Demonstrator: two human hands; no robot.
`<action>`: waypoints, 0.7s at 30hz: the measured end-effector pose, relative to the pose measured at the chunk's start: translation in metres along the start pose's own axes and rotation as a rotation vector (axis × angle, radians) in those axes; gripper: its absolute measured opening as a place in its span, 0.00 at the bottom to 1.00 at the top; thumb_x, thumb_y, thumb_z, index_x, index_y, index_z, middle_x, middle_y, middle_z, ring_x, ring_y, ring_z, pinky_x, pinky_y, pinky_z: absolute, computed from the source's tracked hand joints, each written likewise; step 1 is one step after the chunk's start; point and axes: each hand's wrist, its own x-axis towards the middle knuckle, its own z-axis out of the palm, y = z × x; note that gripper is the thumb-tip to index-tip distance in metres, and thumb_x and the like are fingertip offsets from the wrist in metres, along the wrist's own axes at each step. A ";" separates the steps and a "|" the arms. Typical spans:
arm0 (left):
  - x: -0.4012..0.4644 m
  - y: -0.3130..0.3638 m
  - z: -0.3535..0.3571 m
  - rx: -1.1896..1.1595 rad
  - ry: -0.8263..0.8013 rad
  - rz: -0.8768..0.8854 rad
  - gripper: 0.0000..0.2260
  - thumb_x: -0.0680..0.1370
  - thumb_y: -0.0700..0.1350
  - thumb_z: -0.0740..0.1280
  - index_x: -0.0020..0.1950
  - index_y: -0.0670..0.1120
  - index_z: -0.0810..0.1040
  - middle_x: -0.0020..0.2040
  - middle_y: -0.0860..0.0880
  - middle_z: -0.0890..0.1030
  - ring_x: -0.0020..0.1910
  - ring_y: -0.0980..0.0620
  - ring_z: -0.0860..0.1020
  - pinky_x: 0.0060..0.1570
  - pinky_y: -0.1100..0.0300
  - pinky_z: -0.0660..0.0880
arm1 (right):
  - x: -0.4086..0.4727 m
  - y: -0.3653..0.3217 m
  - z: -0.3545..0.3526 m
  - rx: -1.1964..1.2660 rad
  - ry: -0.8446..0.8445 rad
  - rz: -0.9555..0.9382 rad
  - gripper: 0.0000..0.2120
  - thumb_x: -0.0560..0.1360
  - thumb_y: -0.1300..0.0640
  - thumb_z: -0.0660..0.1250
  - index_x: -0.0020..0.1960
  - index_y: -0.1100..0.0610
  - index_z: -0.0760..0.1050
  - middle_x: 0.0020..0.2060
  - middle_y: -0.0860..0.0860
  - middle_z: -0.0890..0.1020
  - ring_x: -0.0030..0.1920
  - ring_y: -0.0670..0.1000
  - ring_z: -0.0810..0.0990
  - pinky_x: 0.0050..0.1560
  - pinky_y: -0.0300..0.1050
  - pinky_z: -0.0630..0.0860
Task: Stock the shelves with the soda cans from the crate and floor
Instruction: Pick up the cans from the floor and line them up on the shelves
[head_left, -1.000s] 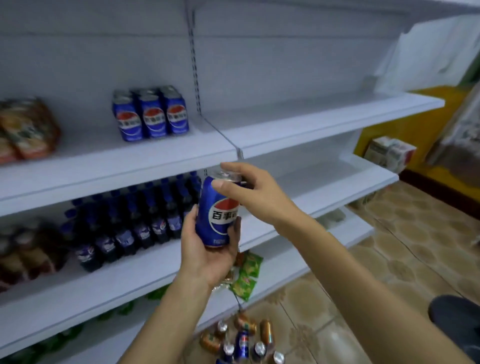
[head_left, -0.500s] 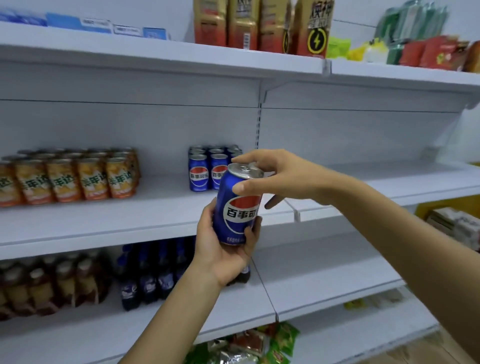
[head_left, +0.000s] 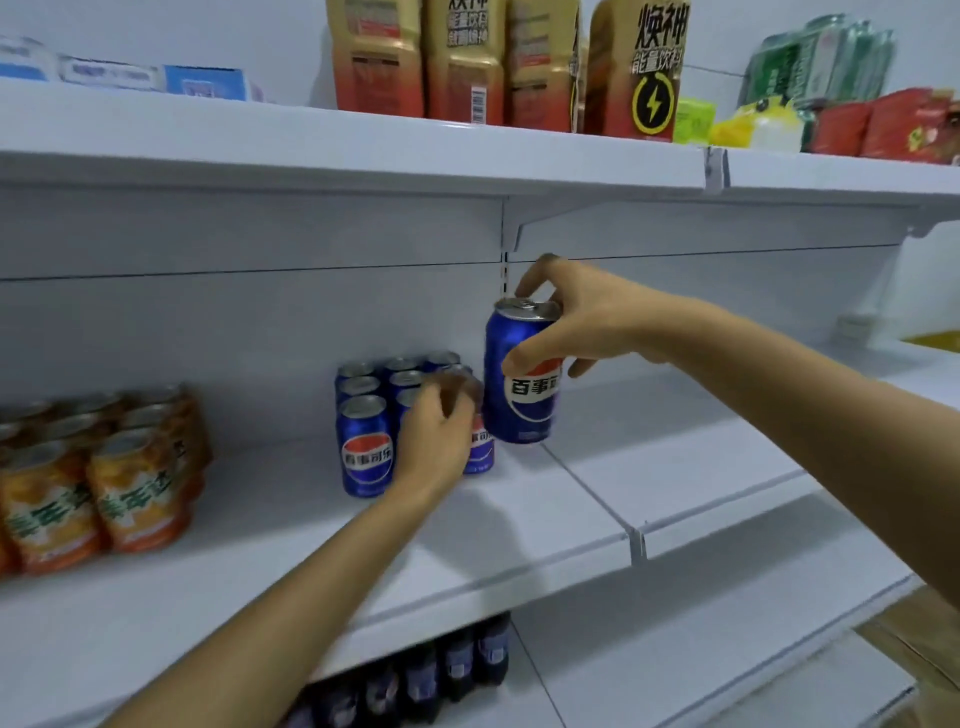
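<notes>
Right hand (head_left: 587, 322) gripping can (head_left: 522, 374) by its top, hovering over shelf (head_left: 519, 519). Left hand (head_left: 436, 441), blurred, grip unclear, touching the row (head_left: 366, 447). Risk: can clipping neighbours, toppling them.

The blurred left hand (head_left: 436, 441) hides most of one shelved can (head_left: 480, 449).

Even, bright, cool light is falling from above; soft shadows are lying under the shelf (head_left: 311, 156). Motion blur is smearing the left hand (head_left: 436, 441) and orange cans (head_left: 93, 488). Wide-angle distortion is bending the edges.
</notes>
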 end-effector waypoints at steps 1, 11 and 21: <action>0.020 -0.009 -0.003 0.242 -0.023 0.219 0.06 0.79 0.48 0.63 0.53 0.49 0.76 0.49 0.54 0.80 0.45 0.59 0.79 0.42 0.69 0.74 | 0.014 0.009 -0.001 -0.012 0.004 0.029 0.30 0.65 0.54 0.78 0.61 0.50 0.65 0.53 0.52 0.77 0.47 0.52 0.80 0.39 0.45 0.82; 0.122 -0.054 0.027 1.252 -0.570 0.316 0.41 0.72 0.66 0.66 0.77 0.48 0.55 0.77 0.46 0.57 0.75 0.44 0.54 0.68 0.47 0.63 | 0.128 0.107 0.030 -0.055 -0.054 0.181 0.31 0.65 0.61 0.78 0.63 0.55 0.67 0.56 0.54 0.74 0.53 0.56 0.76 0.36 0.41 0.79; 0.123 -0.058 0.031 1.262 -0.547 0.302 0.39 0.72 0.64 0.67 0.76 0.50 0.56 0.77 0.48 0.57 0.75 0.46 0.55 0.70 0.51 0.62 | 0.221 0.140 0.076 -0.025 -0.097 0.100 0.33 0.66 0.59 0.78 0.66 0.58 0.66 0.61 0.58 0.73 0.57 0.59 0.77 0.46 0.52 0.82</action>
